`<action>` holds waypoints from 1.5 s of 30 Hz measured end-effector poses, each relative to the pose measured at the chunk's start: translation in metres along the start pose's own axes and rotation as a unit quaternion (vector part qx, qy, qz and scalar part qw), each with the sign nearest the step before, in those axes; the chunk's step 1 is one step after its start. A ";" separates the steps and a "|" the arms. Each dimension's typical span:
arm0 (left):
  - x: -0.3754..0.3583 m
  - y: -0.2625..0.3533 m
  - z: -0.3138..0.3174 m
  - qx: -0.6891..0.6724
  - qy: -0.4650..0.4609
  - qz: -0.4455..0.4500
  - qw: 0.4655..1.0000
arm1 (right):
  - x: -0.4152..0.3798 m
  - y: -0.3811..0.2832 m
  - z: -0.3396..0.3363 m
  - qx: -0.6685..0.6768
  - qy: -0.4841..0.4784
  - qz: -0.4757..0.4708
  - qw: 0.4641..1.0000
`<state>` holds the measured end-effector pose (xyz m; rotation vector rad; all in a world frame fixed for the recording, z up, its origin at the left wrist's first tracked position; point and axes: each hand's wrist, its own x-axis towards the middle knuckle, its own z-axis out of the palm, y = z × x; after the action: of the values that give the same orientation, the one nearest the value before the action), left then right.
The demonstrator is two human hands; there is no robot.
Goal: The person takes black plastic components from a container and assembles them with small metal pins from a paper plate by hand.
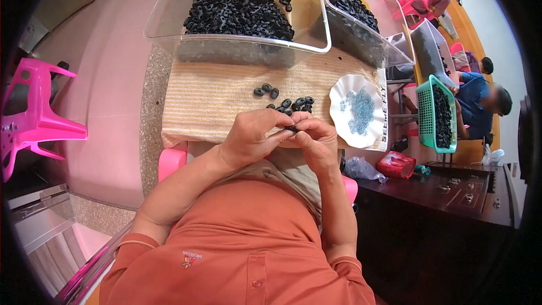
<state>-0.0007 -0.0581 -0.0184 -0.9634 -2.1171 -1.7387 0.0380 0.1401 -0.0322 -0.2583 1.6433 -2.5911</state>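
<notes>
My left hand (251, 135) and my right hand (316, 141) meet fingertip to fingertip over the near edge of a beige cloth (209, 99). Together they pinch a small black ring part (292, 129), mostly hidden by the fingers. Just beyond my fingers lies a loose cluster of the same black rings (293, 104). To the right, a white scalloped plate (340, 99) holds several tiny blue-grey pieces (359, 110).
A clear plastic bin (169, 0) heaped with black rings (240, 8) sits at the cloth's far edge, a second bin (395, 45) beside it. A pink stool (34, 113) stands left. Other people sit at the far right near a green basket (424, 118).
</notes>
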 end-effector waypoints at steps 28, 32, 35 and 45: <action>0.006 -0.002 0.002 0.048 -0.006 0.088 0.995 | -0.008 -0.001 0.009 0.024 0.051 0.062 0.996; 0.005 -0.001 0.005 0.054 -0.001 0.096 0.994 | -0.008 -0.009 0.012 0.034 0.050 0.081 0.995; 0.004 0.001 0.007 0.053 0.003 0.098 0.994 | -0.010 -0.006 0.006 0.041 0.050 0.091 0.994; 0.005 0.005 0.006 0.054 -0.006 0.100 0.994 | -0.002 -0.019 0.011 0.122 0.030 0.169 0.978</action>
<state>0.0002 -0.0500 -0.0134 -1.1150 -2.0211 -1.5111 0.0430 0.1384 -0.0105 0.1064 1.2356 -2.5188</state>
